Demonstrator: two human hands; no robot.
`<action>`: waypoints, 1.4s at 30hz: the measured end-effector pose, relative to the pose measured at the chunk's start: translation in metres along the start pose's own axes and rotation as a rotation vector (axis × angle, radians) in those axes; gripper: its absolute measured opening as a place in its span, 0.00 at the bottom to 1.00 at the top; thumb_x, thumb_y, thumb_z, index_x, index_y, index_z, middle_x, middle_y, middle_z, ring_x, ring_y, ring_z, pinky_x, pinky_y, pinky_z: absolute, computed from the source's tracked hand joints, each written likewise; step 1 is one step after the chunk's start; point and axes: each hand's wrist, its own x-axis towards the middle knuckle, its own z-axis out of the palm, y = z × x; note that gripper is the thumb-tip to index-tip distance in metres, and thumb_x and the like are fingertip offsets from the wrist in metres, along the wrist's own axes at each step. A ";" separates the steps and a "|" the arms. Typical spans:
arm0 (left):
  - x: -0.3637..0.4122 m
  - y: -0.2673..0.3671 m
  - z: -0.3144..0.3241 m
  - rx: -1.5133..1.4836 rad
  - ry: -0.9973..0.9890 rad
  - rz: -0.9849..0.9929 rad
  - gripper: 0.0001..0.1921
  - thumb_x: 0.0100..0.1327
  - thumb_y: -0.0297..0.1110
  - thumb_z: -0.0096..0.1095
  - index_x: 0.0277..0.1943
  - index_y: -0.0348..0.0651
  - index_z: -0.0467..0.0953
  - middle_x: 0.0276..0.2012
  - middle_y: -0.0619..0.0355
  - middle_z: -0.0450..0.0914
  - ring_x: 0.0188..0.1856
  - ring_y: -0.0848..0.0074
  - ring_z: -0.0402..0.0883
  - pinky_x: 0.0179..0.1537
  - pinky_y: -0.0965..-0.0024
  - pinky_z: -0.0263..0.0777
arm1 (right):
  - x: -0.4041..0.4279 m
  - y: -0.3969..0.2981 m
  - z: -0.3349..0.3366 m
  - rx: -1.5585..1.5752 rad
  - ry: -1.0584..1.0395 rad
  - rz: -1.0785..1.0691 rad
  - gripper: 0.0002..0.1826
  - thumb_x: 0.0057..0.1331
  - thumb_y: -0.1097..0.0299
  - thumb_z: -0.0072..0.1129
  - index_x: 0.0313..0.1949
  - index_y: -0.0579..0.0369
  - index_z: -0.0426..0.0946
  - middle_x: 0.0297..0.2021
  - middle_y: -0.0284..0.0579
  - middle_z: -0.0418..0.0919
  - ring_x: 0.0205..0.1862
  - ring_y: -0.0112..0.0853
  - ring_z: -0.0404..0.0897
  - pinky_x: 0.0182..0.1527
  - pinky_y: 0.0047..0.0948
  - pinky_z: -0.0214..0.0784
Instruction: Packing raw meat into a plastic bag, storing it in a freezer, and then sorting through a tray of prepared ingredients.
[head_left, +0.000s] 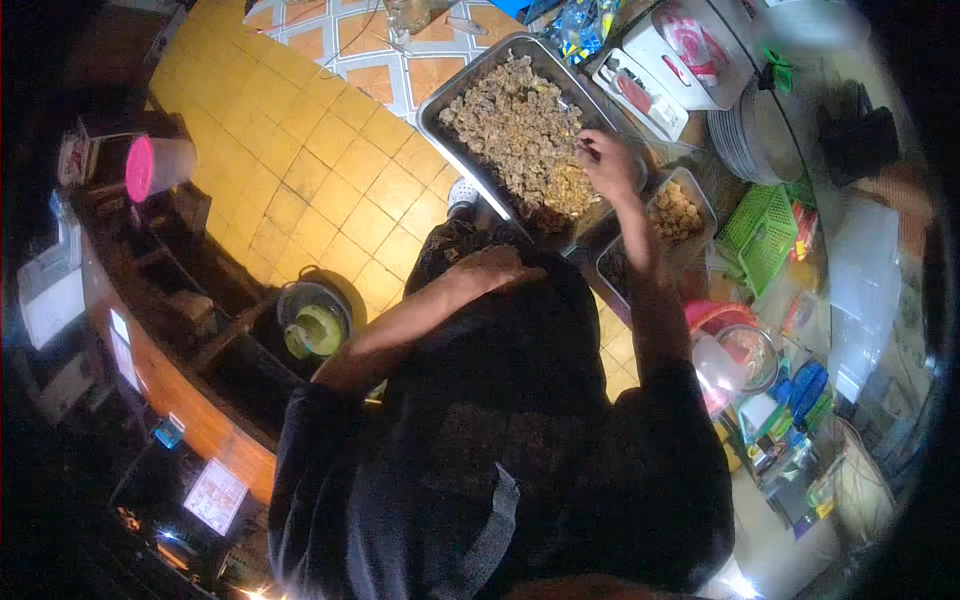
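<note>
A large metal tray (466, 173) is in front of me, spread with brownish, crumbly chunks of food (517, 127). Yellower crumbs (568, 187) lie toward its near right part. My right hand (606, 163) is over the tray's right side, its fingers bent close to the food. Whether something is pinched between them is too small to make out. Across my dark-clothed lap rests my left hand (504, 264), with its fingers largely lost in shadow. Beside my right forearm, a clear rectangular container holds paler lumps of food (675, 212).
On the right are stacked plates (750, 142), a white plastic container (641, 101), a green basket (763, 234) and a clear tub (748, 357). A dark bucket (341, 296) stands on yellow floor tiles (337, 172) at left, near a curved wooden counter (195, 394). Patterned covering (367, 45) lies beyond the tray.
</note>
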 end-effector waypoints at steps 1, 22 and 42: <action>0.002 -0.001 0.002 -0.033 -0.031 -0.022 0.19 0.65 0.50 0.45 0.33 0.44 0.76 0.17 0.46 0.71 0.22 0.58 0.73 0.32 0.56 0.69 | -0.003 -0.003 0.000 -0.208 0.025 -0.032 0.17 0.62 0.73 0.52 0.51 0.46 0.71 0.42 0.42 0.79 0.41 0.34 0.79 0.43 0.32 0.69; 0.027 0.025 -0.024 -0.196 -0.366 -0.493 0.32 0.63 0.59 0.42 0.19 0.36 0.72 0.14 0.47 0.70 0.20 0.62 0.73 0.31 0.61 0.66 | 0.004 -0.005 0.038 -0.424 -0.024 0.057 0.24 0.55 0.66 0.58 0.52 0.49 0.70 0.38 0.54 0.78 0.41 0.46 0.78 0.44 0.41 0.72; 0.016 0.064 -0.070 -0.118 -0.547 -0.696 0.22 0.68 0.48 0.41 0.44 0.36 0.75 0.37 0.42 0.78 0.44 0.56 0.77 0.49 0.59 0.65 | -0.149 0.118 -0.063 -0.313 0.233 0.015 0.18 0.59 0.67 0.56 0.50 0.53 0.71 0.37 0.49 0.78 0.37 0.37 0.78 0.39 0.34 0.70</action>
